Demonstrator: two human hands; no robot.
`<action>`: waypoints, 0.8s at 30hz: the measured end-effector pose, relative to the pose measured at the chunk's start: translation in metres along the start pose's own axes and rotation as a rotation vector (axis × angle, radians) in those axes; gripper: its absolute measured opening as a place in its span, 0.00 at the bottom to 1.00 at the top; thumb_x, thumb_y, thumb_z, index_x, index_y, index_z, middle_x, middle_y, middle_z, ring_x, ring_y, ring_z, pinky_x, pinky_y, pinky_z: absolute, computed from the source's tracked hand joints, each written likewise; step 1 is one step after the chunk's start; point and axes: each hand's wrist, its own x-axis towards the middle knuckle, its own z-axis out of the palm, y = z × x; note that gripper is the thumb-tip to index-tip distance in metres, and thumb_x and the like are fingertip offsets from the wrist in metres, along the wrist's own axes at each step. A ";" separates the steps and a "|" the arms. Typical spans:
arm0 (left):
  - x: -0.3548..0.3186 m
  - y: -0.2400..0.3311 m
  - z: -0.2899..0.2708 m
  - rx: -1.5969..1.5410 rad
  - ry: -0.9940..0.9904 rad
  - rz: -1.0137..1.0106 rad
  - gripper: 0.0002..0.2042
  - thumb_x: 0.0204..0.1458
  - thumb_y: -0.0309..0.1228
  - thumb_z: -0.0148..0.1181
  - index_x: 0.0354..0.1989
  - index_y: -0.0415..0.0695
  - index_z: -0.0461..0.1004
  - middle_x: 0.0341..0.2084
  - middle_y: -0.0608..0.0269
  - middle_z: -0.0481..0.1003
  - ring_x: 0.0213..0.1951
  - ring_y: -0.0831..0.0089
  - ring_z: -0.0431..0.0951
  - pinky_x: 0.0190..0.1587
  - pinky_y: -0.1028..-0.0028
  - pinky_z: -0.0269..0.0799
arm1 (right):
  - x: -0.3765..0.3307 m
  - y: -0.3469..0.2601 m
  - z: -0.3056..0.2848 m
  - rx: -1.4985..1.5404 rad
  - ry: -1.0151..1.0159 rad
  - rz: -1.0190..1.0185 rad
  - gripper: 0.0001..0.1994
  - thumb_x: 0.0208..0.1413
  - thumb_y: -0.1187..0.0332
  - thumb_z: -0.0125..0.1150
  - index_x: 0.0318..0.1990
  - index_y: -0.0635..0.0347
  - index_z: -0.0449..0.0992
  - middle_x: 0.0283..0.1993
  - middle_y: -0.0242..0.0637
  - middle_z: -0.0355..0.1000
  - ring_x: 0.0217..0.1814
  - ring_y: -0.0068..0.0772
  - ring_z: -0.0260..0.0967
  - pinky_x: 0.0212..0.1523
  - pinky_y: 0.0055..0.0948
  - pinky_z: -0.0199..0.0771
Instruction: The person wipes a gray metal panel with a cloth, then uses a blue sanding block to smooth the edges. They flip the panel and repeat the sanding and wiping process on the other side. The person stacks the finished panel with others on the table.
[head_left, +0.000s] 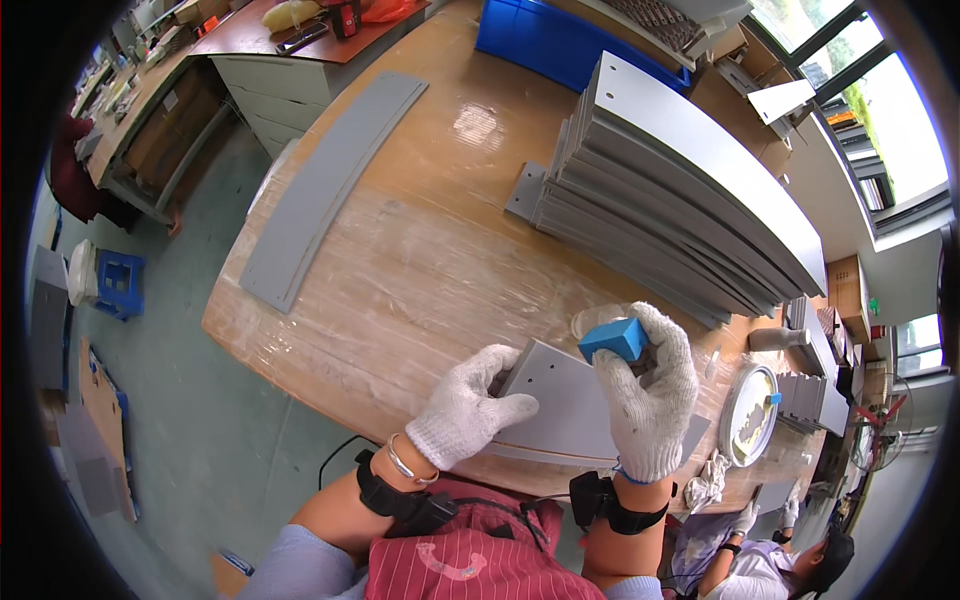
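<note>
Both my hands wear white knit gloves. My left hand (pixel 468 408) grips the left end of a grey flat panel (pixel 565 402) with small holes near that end. Its thumb lies over the near edge and its fingers are at the far corner. My right hand (pixel 652 405) pinches a blue rectangular block (pixel 614 341) between thumb and fingers, above the panel. Part of the panel is hidden behind my right hand. A roundish, pale translucent object (pixel 590 318) sits on the table just behind the block.
A tall stack of grey panels (pixel 640 190) stands at the far right of the wooden table (pixel 400 290). One grey panel (pixel 335 190) lies at the left. At right are a round white lid (pixel 737 440) with grey smears and a crumpled cloth (pixel 708 482). A co-worker (pixel 765 560) sits lower right.
</note>
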 end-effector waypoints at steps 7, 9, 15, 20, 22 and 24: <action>-0.010 0.008 0.003 -0.064 -0.027 -0.035 0.22 0.51 0.22 0.70 0.56 0.39 0.72 0.45 0.65 0.78 0.46 0.78 0.77 0.53 0.74 0.74 | -0.010 -0.005 0.013 -0.199 -0.069 -0.161 0.24 0.47 0.77 0.74 0.54 0.65 0.77 0.41 0.39 0.79 0.35 0.26 0.78 0.37 0.25 0.79; -0.012 0.008 0.003 -0.060 -0.027 -0.024 0.22 0.52 0.22 0.69 0.56 0.39 0.73 0.45 0.65 0.78 0.46 0.79 0.77 0.53 0.74 0.74 | -0.013 -0.002 0.013 -0.215 -0.065 -0.146 0.24 0.48 0.76 0.74 0.54 0.66 0.77 0.41 0.41 0.79 0.36 0.27 0.79 0.37 0.26 0.80; -0.013 0.006 0.004 -0.031 -0.028 -0.004 0.21 0.52 0.22 0.69 0.56 0.39 0.73 0.45 0.65 0.78 0.46 0.79 0.77 0.52 0.74 0.74 | -0.020 0.001 -0.003 -0.194 0.035 -0.078 0.23 0.48 0.79 0.73 0.54 0.67 0.76 0.40 0.39 0.79 0.36 0.25 0.79 0.37 0.23 0.80; -0.013 0.007 0.004 -0.060 -0.028 -0.033 0.24 0.51 0.21 0.70 0.57 0.37 0.71 0.47 0.62 0.78 0.48 0.76 0.77 0.53 0.73 0.75 | -0.019 -0.014 0.012 -0.250 -0.093 -0.141 0.24 0.47 0.77 0.74 0.54 0.65 0.77 0.42 0.40 0.78 0.37 0.27 0.78 0.37 0.25 0.80; -0.013 0.012 0.005 -0.023 -0.037 -0.031 0.24 0.51 0.21 0.70 0.57 0.36 0.71 0.47 0.62 0.78 0.49 0.76 0.77 0.54 0.72 0.75 | -0.022 -0.005 0.005 -0.259 -0.040 -0.116 0.23 0.47 0.77 0.73 0.54 0.65 0.77 0.41 0.40 0.79 0.36 0.26 0.78 0.36 0.25 0.80; -0.013 0.013 0.005 -0.029 -0.037 -0.022 0.23 0.51 0.21 0.70 0.56 0.37 0.72 0.47 0.63 0.77 0.49 0.76 0.77 0.54 0.73 0.74 | -0.026 0.001 -0.006 -0.245 0.016 -0.022 0.22 0.48 0.78 0.72 0.54 0.66 0.77 0.38 0.39 0.79 0.34 0.24 0.78 0.35 0.24 0.79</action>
